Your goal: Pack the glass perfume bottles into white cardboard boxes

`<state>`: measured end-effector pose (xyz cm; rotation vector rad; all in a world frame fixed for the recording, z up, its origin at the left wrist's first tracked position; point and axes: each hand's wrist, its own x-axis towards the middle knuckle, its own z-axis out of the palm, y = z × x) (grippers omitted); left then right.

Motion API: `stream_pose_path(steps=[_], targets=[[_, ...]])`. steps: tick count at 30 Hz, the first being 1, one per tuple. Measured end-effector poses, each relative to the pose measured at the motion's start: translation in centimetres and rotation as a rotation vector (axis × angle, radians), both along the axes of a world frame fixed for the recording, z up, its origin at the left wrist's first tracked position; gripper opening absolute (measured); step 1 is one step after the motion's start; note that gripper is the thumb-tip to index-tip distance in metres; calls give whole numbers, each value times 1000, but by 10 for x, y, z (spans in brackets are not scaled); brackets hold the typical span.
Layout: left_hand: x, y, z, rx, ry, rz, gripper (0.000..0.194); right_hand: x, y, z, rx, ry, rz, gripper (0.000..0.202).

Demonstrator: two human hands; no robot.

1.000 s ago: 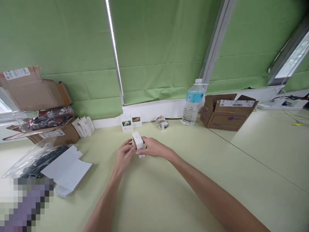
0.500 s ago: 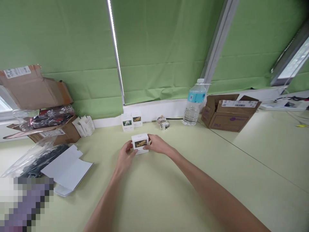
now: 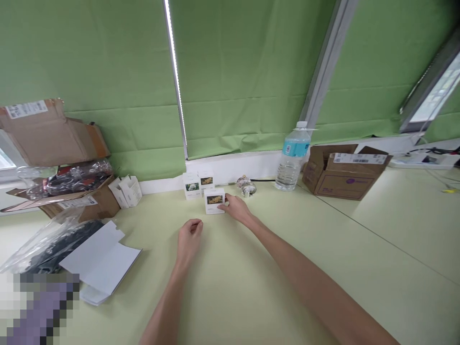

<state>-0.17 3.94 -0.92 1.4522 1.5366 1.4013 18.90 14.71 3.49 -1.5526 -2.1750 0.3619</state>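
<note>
My right hand [image 3: 237, 209] grips a small white box [image 3: 214, 207] by its right side, thumb on the front and fingers behind. The box stands upright on the table, its front printed with a picture of yellow flowers. Apart from it, lower left, my left hand [image 3: 189, 235] rests near the table with its fingers curled together and nothing seen in them. Two similar white boxes stand behind: one with a white-flower picture [image 3: 192, 186] and one with a yellowish picture [image 3: 206, 181]. To the right of these sit shiny round metallic objects [image 3: 247, 187].
A large water bottle [image 3: 292, 155] and an open brown carton [image 3: 345, 175] stand at the back right. At left are stacked cartons [image 3: 79, 203], small white cartons [image 3: 125, 191], a plastic-wrapped dark bundle [image 3: 61, 247] and an unfolded white cardboard sheet [image 3: 102, 261]. A power strip [image 3: 424, 160] lies far right.
The white box has moved away from me and slightly right, closer to the two boxes behind. My left hand has let go of it and closed its fingers; my right hand keeps its hold.
</note>
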Motion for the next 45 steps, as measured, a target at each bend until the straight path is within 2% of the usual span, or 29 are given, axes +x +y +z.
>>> stream_pose_path(steps=[10, 13, 17, 21, 26, 29, 31, 32, 34, 36, 38, 41, 45], targets=[[4, 3, 6, -27, 41, 48, 19, -31, 84, -2, 10, -4, -108, 34], [4, 4, 9, -60, 44, 65, 21, -38, 97, -6, -12, 23, -96, 31], [4, 4, 12, -74, 48, 79, 24, -39, 95, -11, -43, 52, -71, 28], [4, 3, 13, -101, 29, 79, 22, -39, 83, -9, -41, 82, -72, 31], [3, 4, 12, -77, -13, 73, 18, -35, 63, 5, -18, 136, -80, 45], [3, 3, 12, -48, -18, 65, 19, -26, 33, 13, -37, 179, -51, 39], [3, 3, 11, -24, -29, 54, 20, -18, -1, 12, -104, 201, 23, 31], [3, 3, 10, -15, -34, 50, 20, -13, -21, 10, -156, 218, 76, 34], [3, 3, 9, 0, -38, 48, 20, -3, -62, 2, -381, 310, 180, 42], [3, 3, 8, 9, -38, 51, 20, 6, -96, -9, -524, 333, 218, 44], [3, 3, 7, 17, -39, 52, 18, 12, -117, -20, -551, 355, 285, 42], [4, 2, 6, 24, -46, 57, 16, 14, -125, -30, -531, 441, 336, 39], [5, 1, 5, 34, -63, 78, 16, 13, -119, -37, -593, 498, 335, 40]])
